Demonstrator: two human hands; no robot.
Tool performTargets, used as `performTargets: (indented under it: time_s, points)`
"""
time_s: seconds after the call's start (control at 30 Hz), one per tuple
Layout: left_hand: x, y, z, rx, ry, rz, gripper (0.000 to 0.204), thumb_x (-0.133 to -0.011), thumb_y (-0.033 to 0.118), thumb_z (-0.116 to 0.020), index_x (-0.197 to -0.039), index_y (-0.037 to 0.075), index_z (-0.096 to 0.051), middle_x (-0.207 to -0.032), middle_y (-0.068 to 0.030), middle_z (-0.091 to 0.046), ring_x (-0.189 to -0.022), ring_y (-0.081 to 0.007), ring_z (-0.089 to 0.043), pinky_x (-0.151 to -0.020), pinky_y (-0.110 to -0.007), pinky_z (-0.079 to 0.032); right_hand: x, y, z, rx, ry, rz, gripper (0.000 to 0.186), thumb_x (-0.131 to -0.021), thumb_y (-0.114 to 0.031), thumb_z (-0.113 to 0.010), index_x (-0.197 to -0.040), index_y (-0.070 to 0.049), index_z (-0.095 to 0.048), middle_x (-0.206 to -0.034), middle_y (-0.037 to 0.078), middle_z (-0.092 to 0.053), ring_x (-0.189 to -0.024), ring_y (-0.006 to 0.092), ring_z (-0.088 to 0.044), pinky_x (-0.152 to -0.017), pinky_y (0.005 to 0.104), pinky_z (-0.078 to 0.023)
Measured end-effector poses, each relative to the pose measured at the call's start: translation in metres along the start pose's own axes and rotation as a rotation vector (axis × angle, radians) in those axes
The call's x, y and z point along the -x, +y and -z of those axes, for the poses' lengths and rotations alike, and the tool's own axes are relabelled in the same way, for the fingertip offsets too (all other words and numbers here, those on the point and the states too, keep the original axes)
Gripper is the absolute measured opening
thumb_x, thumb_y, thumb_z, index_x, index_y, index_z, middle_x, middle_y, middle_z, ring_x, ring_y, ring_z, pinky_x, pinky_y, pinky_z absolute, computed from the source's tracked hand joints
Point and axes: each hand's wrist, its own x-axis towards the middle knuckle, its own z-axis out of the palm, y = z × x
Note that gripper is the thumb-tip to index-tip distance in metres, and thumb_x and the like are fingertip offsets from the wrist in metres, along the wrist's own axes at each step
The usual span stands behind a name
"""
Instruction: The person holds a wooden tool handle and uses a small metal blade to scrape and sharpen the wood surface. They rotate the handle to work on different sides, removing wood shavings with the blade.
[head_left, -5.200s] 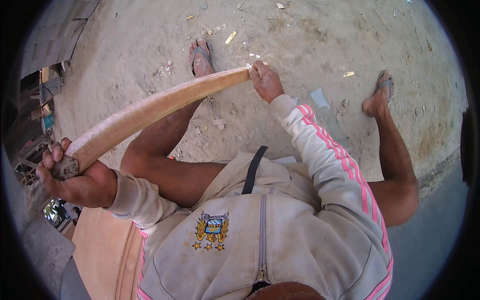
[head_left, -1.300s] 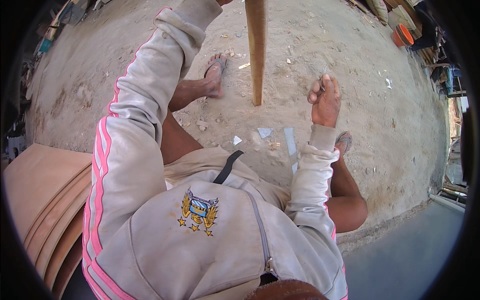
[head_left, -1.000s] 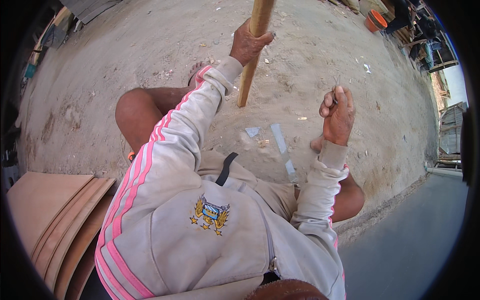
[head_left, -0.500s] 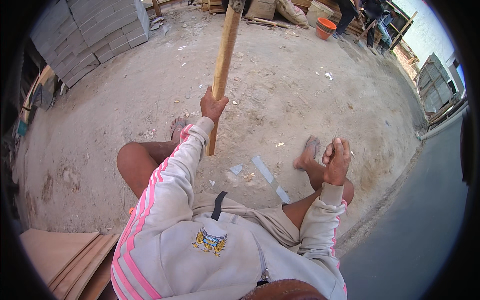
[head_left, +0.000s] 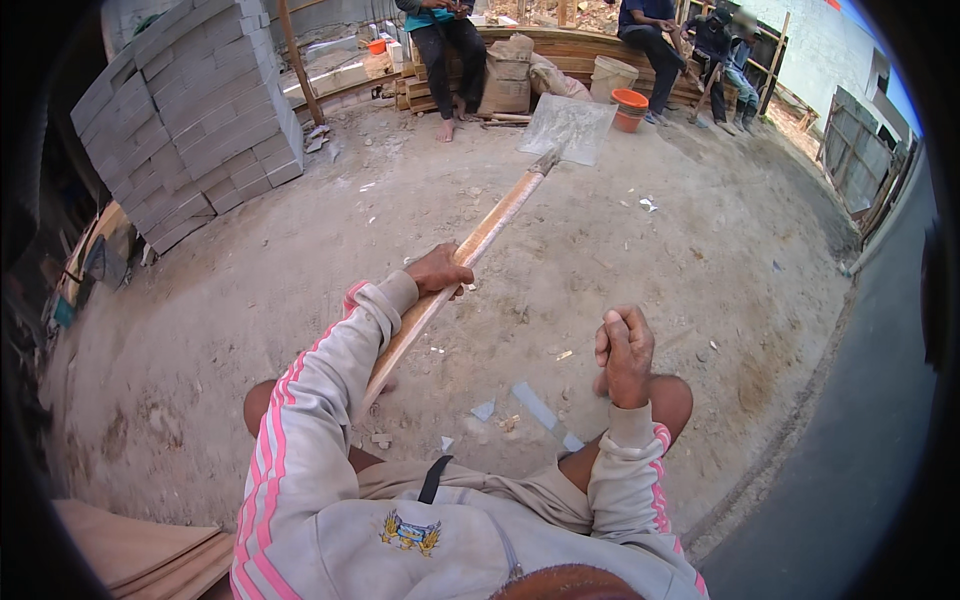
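My left hand point(head_left: 440, 271) is wrapped round the wooden handle of a shovel point(head_left: 497, 222). The handle slants from near my left knee up and away to the right. At its far end the flat, square grey metal blade is raised toward the far side of the yard. My right hand point(head_left: 627, 355) is closed above my right knee, apart from the shovel. Its fingers are curled together, and whatever they may hold is hidden.
Stacked grey blocks point(head_left: 205, 110) stand at far left. Across the dusty ground point(head_left: 600, 250) are an orange bucket point(head_left: 629, 112), a white bucket point(head_left: 610, 78), sacks point(head_left: 508, 75) and several seated people. Plywood sheets point(head_left: 140, 545) lie at lower left; a grey wall point(head_left: 850, 420) runs along the right.
The shovel has tilted over to the right, bringing its blade into view. My left hand has turned with the handle. My right hand has shifted left and slightly nearer. The view has risen.
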Motion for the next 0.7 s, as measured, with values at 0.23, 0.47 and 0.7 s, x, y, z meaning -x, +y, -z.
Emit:
performTargets:
  time_s: [0.23, 0.47, 0.7]
  points:
    - [0.007, -0.059, -0.035, -0.321, -0.169, 0.2, 0.044, -0.072, 0.018, -0.074, -0.107, -0.004, -0.057, -0.081, -0.0125, -0.066, -0.066, -0.0195, -0.067, -0.06, -0.036, -0.056, 0.01, -0.003, 0.017, 0.012, -0.008, -0.081, 0.016, -0.103, -0.018, -0.052, -0.097, -0.004, -0.055, -0.065, 0.0, -0.052, -0.05, 0.0039, -0.042, -0.045, 0.0202, -0.034]
    - [0.024, -0.101, -0.053, -0.463, -0.372, 0.304, 0.052, -0.076, 0.033, -0.073, -0.113, -0.002, -0.058, -0.088, -0.0137, -0.07, -0.072, -0.0219, -0.07, -0.07, -0.037, -0.056, 0.023, 0.017, 0.042, 0.028, 0.032, -0.072, 0.013, -0.103, -0.016, -0.053, -0.098, -0.004, -0.055, -0.065, 0.0, -0.05, -0.05, 0.0039, -0.04, -0.045, 0.0201, -0.033]
    - [0.054, -0.078, -0.01, -0.72, -0.472, 0.179, 0.076, -0.074, 0.038, -0.073, -0.134, 0.0, -0.047, -0.096, -0.0174, -0.07, -0.09, -0.0297, -0.069, -0.086, -0.042, -0.053, 0.018, 0.011, 0.024, 0.008, -0.006, -0.12, 0.013, -0.103, -0.016, -0.053, -0.101, -0.003, -0.055, -0.064, 0.0, -0.05, -0.05, 0.0043, -0.042, -0.045, 0.0201, -0.034]
